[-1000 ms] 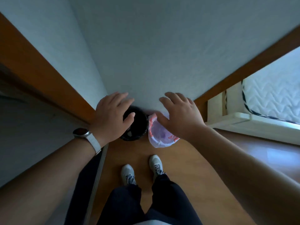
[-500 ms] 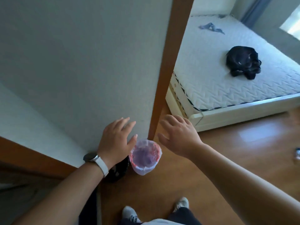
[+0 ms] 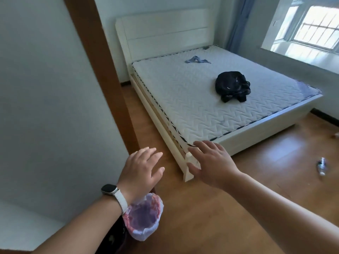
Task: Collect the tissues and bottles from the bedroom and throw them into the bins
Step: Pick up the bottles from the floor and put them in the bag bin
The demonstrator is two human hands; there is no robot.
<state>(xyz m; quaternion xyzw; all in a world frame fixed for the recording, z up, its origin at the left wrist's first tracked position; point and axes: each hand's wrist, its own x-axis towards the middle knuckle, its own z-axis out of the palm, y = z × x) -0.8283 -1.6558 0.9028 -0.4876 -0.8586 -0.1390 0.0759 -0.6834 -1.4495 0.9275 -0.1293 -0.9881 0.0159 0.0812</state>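
A small bin lined with a white and pink plastic bag (image 3: 145,219) stands on the wood floor by the door frame, just under my left wrist. A dark second bin (image 3: 113,241) is mostly hidden behind my left forearm. A clear plastic bottle (image 3: 321,165) lies on the floor at the far right. Something small and pale (image 3: 337,135) lies at the right edge, too cut off to identify. My left hand (image 3: 141,169) and my right hand (image 3: 211,162) are held out in front of me, fingers spread, holding nothing.
A white bed (image 3: 220,129) with a bare quilted mattress fills the middle. A black bag (image 3: 232,85) and a blue cloth (image 3: 197,59) lie on it. A brown door frame (image 3: 102,74) and white wall are at left, and a window (image 3: 311,26) at upper right.
My view has swung up and to the right from the bins and my feet to the bedroom. The bed, the window and the bottle on the floor have come into sight. Both hands stay spread.
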